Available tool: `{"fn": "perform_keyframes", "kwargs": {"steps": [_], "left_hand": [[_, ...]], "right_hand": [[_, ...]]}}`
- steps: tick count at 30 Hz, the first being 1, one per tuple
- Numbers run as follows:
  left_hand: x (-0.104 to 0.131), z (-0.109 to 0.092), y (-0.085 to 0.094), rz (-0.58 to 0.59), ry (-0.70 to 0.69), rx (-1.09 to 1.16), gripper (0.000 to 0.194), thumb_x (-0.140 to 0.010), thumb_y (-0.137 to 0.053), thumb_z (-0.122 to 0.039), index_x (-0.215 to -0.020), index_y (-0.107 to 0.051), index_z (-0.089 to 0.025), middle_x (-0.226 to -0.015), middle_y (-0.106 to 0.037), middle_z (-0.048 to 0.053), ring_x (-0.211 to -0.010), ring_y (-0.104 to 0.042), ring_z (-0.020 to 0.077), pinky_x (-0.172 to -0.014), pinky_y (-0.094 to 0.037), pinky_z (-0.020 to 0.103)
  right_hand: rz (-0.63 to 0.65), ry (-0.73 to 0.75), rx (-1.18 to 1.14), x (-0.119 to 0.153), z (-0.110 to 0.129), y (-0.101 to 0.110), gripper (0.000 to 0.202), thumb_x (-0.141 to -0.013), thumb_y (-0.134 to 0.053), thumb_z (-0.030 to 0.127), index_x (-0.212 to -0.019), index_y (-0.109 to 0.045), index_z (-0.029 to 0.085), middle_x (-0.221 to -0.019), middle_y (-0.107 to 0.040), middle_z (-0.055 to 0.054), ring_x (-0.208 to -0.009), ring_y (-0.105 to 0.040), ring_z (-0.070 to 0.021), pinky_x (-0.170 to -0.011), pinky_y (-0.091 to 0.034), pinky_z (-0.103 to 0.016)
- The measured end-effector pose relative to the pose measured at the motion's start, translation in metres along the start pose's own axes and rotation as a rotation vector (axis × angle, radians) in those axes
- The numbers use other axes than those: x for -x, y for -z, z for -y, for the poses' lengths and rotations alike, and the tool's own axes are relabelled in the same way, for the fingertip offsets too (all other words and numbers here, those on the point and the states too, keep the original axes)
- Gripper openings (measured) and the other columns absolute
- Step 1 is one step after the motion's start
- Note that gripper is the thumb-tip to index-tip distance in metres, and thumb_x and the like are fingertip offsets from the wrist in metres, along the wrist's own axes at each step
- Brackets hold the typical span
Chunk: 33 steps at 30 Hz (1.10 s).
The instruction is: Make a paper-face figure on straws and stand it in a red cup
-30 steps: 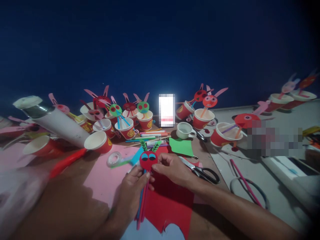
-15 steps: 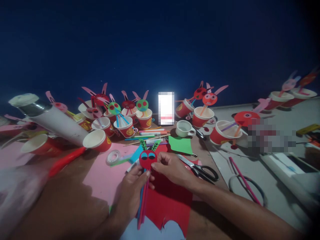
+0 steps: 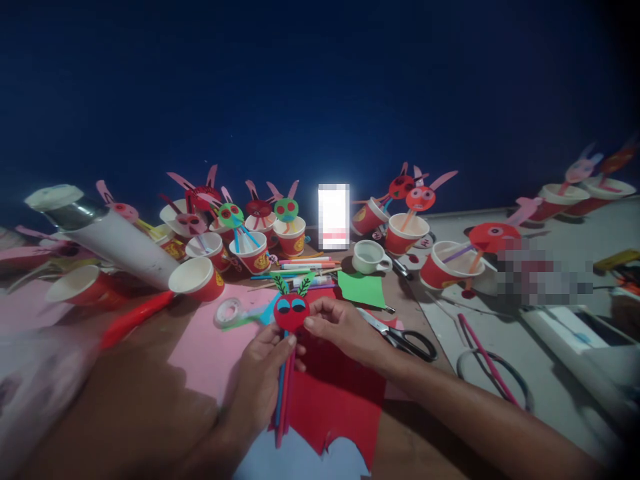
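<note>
A paper puppet [image 3: 291,313] has a round red face, blue-and-black eyes and green ears with black leaf marks. Blue and pink straws [image 3: 285,393] hang down from behind the face. My left hand [image 3: 267,357] is closed around the tops of these straws, its thumb in front, just under the face. With thumb and fingers together, my right hand [image 3: 335,330] pinches the face's right edge; whether a small piece is between the fingertips is hidden. Red paper [image 3: 345,407] lies beneath the hands, with cut white paper [image 3: 280,460] at its near end.
Black-handled scissors [image 3: 407,340] lie right of my right hand. A tape roll [image 3: 229,312] rests on pink paper [image 3: 195,360]. Behind stand a white mug [image 3: 369,257], a bright phone [image 3: 334,217], markers [image 3: 305,261] and several red paper cups [image 3: 197,280], many holding puppets.
The puppet has shifted slightly left and up in my hands, and its face is tilted a little. Both hands keep their grip on it.
</note>
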<state>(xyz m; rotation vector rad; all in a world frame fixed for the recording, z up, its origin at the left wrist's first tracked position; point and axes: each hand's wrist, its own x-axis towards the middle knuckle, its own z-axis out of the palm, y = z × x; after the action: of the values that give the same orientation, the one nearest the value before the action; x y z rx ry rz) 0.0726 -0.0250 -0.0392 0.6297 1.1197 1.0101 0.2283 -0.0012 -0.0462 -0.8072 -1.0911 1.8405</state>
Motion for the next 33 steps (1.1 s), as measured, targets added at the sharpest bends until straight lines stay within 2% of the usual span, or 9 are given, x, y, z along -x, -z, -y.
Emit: {"fn": "perform_keyframes", "kwargs": {"steps": [6, 13, 21, 33], "left_hand": [[0.001, -0.003, -0.002, -0.009, 0.012, 0.04, 0.032, -0.067, -0.074, -0.019, -0.096, -0.061, -0.016, -0.07, -0.065, -0.001, -0.06, -0.061, 0.01, -0.052, -0.049, 0.018], [0.001, -0.004, -0.001, -0.016, 0.026, 0.047, 0.03, -0.065, -0.075, -0.02, -0.093, -0.062, -0.015, -0.068, -0.065, 0.0, -0.057, -0.059, 0.0101, -0.052, -0.048, 0.019], [-0.002, 0.002, 0.005, 0.013, -0.002, -0.005, 0.021, -0.074, -0.069, -0.023, -0.093, -0.065, -0.015, -0.072, -0.066, 0.001, -0.062, -0.061, 0.0119, -0.055, -0.049, 0.021], [0.003, -0.004, 0.001, 0.03, 0.05, 0.069, 0.023, -0.071, -0.071, -0.022, -0.09, -0.058, -0.015, -0.066, -0.065, 0.0, -0.056, -0.061, 0.0117, -0.051, -0.047, 0.021]], "right_hand": [[-0.154, 0.034, 0.225, 0.0, 0.011, 0.001, 0.034, -0.078, -0.062, 0.049, -0.073, -0.054, 0.015, -0.065, -0.054, 0.003, -0.059, -0.048, -0.0086, -0.059, -0.037, -0.021], [-0.152, -0.001, 0.236, 0.001, 0.006, 0.001, 0.038, -0.081, -0.059, 0.049, -0.066, -0.051, 0.015, -0.062, -0.052, 0.003, -0.056, -0.046, -0.0081, -0.056, -0.035, -0.021], [-0.139, -0.026, 0.248, 0.002, -0.002, -0.001, 0.032, -0.079, -0.062, 0.045, -0.069, -0.053, 0.016, -0.066, -0.061, -0.001, -0.056, -0.05, -0.0086, -0.055, -0.037, -0.021], [-0.197, -0.028, 0.307, 0.001, -0.004, -0.004, 0.022, -0.079, -0.059, 0.03, -0.064, -0.053, 0.016, -0.059, -0.053, 0.003, -0.053, -0.045, -0.0072, -0.051, -0.034, -0.02]]}}
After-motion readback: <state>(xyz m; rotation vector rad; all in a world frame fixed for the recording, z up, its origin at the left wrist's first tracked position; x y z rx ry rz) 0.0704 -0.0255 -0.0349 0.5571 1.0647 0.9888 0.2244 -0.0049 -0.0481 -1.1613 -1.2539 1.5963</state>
